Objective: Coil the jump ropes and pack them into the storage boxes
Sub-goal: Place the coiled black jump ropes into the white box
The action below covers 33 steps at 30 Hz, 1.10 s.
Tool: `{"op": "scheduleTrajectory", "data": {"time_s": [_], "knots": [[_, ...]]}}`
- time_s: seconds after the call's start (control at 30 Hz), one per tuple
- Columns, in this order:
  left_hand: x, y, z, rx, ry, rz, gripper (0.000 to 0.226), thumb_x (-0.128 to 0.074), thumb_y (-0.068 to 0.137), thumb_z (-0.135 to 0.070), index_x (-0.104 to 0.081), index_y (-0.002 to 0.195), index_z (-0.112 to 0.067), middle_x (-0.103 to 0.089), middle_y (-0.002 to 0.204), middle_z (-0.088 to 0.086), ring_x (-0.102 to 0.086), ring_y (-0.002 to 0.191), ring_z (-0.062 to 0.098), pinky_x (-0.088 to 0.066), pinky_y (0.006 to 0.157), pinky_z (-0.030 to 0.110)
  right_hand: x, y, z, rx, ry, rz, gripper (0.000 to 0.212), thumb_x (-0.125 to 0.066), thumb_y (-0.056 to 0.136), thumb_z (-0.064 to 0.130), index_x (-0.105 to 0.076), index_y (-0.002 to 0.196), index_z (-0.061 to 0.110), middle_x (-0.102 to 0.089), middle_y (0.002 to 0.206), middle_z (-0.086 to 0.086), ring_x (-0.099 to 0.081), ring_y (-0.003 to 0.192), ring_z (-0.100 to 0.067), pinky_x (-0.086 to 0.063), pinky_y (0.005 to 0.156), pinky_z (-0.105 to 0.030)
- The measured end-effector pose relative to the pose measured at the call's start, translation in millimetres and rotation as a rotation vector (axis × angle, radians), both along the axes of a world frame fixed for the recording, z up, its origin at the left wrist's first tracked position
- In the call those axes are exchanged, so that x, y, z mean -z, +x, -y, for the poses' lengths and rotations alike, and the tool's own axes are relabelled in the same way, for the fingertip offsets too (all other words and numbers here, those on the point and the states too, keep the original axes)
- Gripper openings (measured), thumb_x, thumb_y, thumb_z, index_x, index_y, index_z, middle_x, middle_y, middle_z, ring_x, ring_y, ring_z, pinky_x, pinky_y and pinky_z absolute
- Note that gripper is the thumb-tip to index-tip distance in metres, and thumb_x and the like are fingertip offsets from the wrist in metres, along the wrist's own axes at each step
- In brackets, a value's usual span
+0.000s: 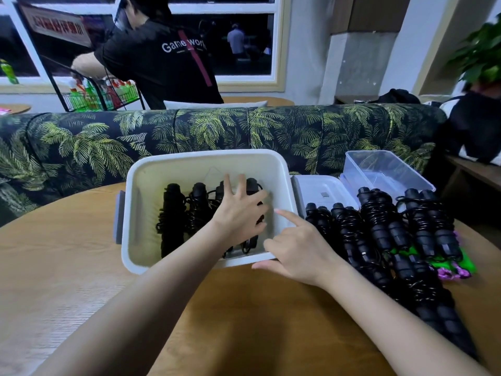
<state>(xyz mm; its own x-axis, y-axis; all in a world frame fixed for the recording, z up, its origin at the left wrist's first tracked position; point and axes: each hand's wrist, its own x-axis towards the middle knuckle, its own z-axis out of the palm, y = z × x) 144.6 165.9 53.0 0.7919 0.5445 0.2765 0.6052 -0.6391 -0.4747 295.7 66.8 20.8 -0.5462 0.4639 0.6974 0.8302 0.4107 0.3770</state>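
White plastic storage box (pixel 195 164) on the round wooden desk (pixel 67 267) holds four coiled black jump ropes (pixel 172 210). Left hand (pixel 238 215), fingers spread, presses them; right hand (pixel 295 245) rests at its near corner, grip unclear. Packing, I'd say; next needs another coil from the right-edge row (pixel 376 221).

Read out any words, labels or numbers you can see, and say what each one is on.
"Game worl": white print on the back of the standing person's black T-shirt; the ending is cut off.
Small print beneath it: too small to read.
On the red-and-white banner outside the window: characters too blurred to read.
On the white plastic storage box: no text visible.
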Motion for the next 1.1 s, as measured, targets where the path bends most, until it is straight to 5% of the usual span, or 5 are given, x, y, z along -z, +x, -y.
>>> {"op": "scheduleTrajectory", "data": {"time_s": [0.3,0.57,0.73,0.9,1.1], "knots": [[-5.8,-33.0,-2.3,-0.239,-0.215,0.122,0.042,-0.050,0.087,-0.062,-0.062,0.113,-0.030,-0.049,0.131,-0.011,-0.032,0.130,0.040,-0.003,0.100,0.082,4.8,-26.2,-4.7,0.114,0.161,-0.010,0.062,-0.044,0.089,0.064,-0.050,0.049,0.016,-0.043,0.037,0.002,-0.040,0.034,-0.017,-0.054,0.089,-0.033],[-12.7,-73.7,-5.1,-0.310,-0.454,0.179,0.040,-0.045,0.091,-0.066,-0.055,0.120,-0.040,-0.033,0.145,-0.020,-0.017,0.140,0.034,-0.012,0.100,0.080,-7.5,-52.3,-6.6,0.051,-0.061,-0.018,0.062,-0.041,0.089,0.064,-0.050,0.053,0.015,-0.045,0.039,0.002,-0.037,0.039,-0.018,-0.040,0.106,-0.036],[-15.8,-81.7,-5.3,-0.333,-0.540,0.202,0.035,-0.045,0.093,-0.064,-0.056,0.121,-0.046,-0.030,0.148,-0.022,-0.010,0.144,0.032,-0.006,0.100,0.083,-15.2,-34.8,11.9,-0.203,-0.394,-0.401,0.039,-0.057,0.091,0.049,-0.068,0.104,0.013,-0.068,0.108,0.000,-0.056,0.105,-0.014,-0.028,0.113,-0.023],[-20.0,-85.8,-7.1,-0.398,-0.612,0.214,0.035,-0.045,0.093,-0.065,-0.058,0.120,-0.048,-0.028,0.151,-0.022,-0.004,0.148,0.032,-0.001,0.098,0.085,-16.2,14.5,7.3,0.650,-0.387,-0.710,0.048,-0.051,0.097,0.046,-0.046,0.138,0.020,-0.050,0.132,-0.005,-0.047,0.118,-0.027,-0.048,0.079,-0.038],[-17.7,-85.0,-4.8,-0.391,-0.606,0.212,0.037,-0.044,0.092,-0.066,-0.058,0.121,-0.047,-0.026,0.152,-0.023,0.000,0.149,0.031,0.001,0.099,0.084,1.7,24.2,-32.8,1.178,-0.792,-0.306,0.091,-0.037,0.089,0.076,-0.005,0.156,0.024,-0.039,0.136,-0.021,-0.048,0.111,-0.030,-0.037,0.060,-0.030]]}}
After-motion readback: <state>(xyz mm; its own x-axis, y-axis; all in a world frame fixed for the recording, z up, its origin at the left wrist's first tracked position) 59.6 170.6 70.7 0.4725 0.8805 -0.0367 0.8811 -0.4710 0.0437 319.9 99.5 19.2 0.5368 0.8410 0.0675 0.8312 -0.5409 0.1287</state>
